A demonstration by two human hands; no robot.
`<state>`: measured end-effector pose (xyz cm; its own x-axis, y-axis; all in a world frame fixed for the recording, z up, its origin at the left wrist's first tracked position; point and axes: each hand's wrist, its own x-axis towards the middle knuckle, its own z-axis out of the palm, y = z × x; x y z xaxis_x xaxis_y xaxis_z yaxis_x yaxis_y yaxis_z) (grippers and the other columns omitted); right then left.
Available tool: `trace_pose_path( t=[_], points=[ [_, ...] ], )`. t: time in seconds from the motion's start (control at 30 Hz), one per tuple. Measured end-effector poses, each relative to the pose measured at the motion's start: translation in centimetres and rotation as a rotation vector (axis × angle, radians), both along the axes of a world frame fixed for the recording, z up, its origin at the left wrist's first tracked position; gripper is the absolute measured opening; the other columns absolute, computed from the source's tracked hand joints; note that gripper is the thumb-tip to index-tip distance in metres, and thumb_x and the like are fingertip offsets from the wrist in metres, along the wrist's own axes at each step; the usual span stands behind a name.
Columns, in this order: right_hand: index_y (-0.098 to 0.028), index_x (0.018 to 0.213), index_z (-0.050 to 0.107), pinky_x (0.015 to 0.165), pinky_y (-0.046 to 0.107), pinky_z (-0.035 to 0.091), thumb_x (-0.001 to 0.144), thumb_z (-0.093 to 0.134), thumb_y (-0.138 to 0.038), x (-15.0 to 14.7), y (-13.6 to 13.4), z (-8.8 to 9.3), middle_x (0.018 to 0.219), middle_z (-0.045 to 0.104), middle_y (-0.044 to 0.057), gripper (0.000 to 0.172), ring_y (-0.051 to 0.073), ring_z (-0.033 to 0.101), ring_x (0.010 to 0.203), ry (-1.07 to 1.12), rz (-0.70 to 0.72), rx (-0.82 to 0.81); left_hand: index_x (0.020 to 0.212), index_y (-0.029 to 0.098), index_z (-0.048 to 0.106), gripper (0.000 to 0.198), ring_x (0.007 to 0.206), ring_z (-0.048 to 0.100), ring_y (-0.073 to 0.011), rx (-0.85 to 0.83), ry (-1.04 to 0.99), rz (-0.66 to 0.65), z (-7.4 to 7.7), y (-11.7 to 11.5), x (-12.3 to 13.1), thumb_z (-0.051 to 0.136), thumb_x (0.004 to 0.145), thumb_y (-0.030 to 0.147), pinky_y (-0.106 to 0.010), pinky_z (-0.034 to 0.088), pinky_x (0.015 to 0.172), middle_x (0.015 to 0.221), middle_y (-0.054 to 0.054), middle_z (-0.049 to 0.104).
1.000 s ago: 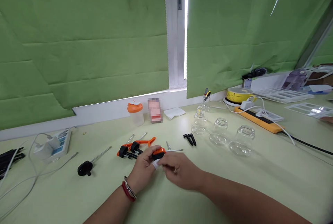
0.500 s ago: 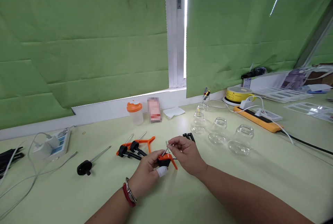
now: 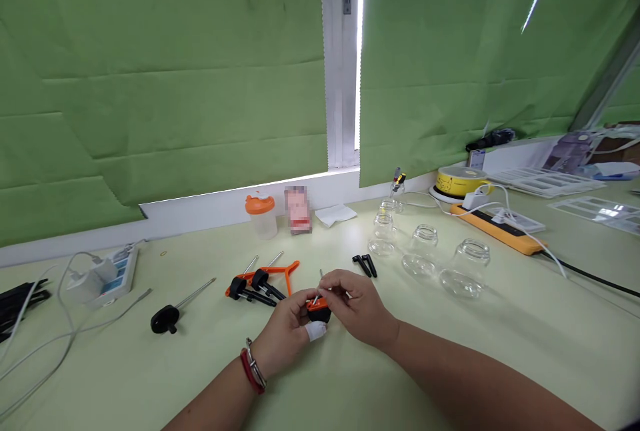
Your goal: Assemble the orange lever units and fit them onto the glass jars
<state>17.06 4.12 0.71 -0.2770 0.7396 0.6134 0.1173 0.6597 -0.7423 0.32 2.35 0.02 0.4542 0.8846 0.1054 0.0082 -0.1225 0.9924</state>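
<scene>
In front of me, my left hand is closed around a rounded black plastic part with an orange plastic piece lying across its top. White tape wraps the left thumb. My right hand meets it from the right, its thumb and fingers pinched at a thin metal rod by the orange piece. These fingers cover much of the rod and the orange piece. Beyond the left hand lie two black parts with metal rods beside an orange forked handle. Two short black pieces lie behind the right hand.
Another black part with a rod lies at the left, near white cables and a power strip. Several clear glass jars stand at the right, before an orange power strip. An orange-lidded cup stands at the back.
The right fingers have come lower and closer to the left hand, onto the part. The orange arm that stuck out to the right no longer shows. The view has shifted slightly.
</scene>
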Motion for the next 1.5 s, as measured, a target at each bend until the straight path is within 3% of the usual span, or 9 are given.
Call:
trace_pose_path(
  t=[0.37, 0.67, 0.9, 1.17, 1.33, 1.5],
  points=[
    [-0.021, 0.085, 0.054, 0.066, 0.027, 0.046, 0.082, 0.047, -0.011, -0.1, -0.2, 0.0, 0.080, 0.060, 0.003, 0.012, 0.014, 0.055, 0.073, -0.065, 0.013, 0.190, 0.094, 0.018, 0.057, 0.031, 0.084, 0.056, -0.0155, -0.050, -0.050, 0.027, 0.3, -0.4, 0.2, 0.069, 0.066, 0.014, -0.027, 0.044, 0.071, 0.091, -0.002, 0.062],
    [-0.021, 0.084, 0.055, 0.066, 0.027, 0.047, 0.083, 0.046, -0.014, -0.2, -0.1, -0.6, 0.079, 0.061, 0.003, 0.011, 0.014, 0.056, 0.073, -0.099, 0.005, 0.164, 0.092, 0.018, 0.054, 0.032, 0.082, 0.054, -0.0141, -0.082, -0.084, -0.011, -0.7, -0.1, -0.1, 0.071, 0.065, 0.015, -0.027, 0.043, 0.071, 0.088, -0.001, 0.058],
    [-0.021, 0.081, 0.058, 0.065, 0.027, 0.048, 0.083, 0.046, -0.014, -0.3, -0.3, -0.7, 0.077, 0.063, 0.003, 0.013, 0.014, 0.057, 0.070, -0.173, 0.012, 0.125, 0.090, 0.018, 0.054, 0.033, 0.082, 0.054, -0.0141, -0.099, -0.091, -0.005, -0.2, -0.2, 0.1, 0.073, 0.064, 0.018, -0.027, 0.042, 0.072, 0.087, -0.001, 0.058],
    [-0.022, 0.090, 0.064, 0.067, 0.028, 0.049, 0.084, 0.047, -0.014, -0.6, 0.0, -0.9, 0.080, 0.066, 0.004, 0.019, 0.015, 0.061, 0.073, -0.223, 0.016, 0.215, 0.084, 0.019, 0.051, 0.035, 0.075, 0.052, -0.0117, -0.122, -0.112, 0.008, -0.1, 0.1, 0.0, 0.077, 0.060, 0.020, -0.025, 0.040, 0.068, 0.078, 0.003, 0.054],
    [-0.021, 0.101, 0.064, 0.072, 0.029, 0.049, 0.084, 0.048, -0.013, -0.5, -0.1, -0.7, 0.094, 0.068, 0.006, 0.025, 0.016, 0.062, 0.080, -0.342, -0.002, 0.289, 0.085, 0.018, 0.052, 0.034, 0.077, 0.052, -0.0120, -0.120, -0.100, 0.051, 0.2, 0.2, -0.1, 0.076, 0.061, 0.022, -0.025, 0.040, 0.069, 0.082, 0.001, 0.056],
    [-0.021, 0.089, 0.066, 0.069, 0.030, 0.044, 0.081, 0.048, -0.011, -0.5, -0.1, -0.4, 0.092, 0.066, 0.005, 0.022, 0.015, 0.056, 0.075, -0.512, -0.048, 0.361, 0.085, 0.018, 0.052, 0.032, 0.074, 0.051, -0.0115, -0.135, -0.091, 0.084, 0.0, 0.3, -0.4, 0.075, 0.062, 0.020, -0.024, 0.039, 0.067, 0.079, 0.002, 0.055]
  ],
)
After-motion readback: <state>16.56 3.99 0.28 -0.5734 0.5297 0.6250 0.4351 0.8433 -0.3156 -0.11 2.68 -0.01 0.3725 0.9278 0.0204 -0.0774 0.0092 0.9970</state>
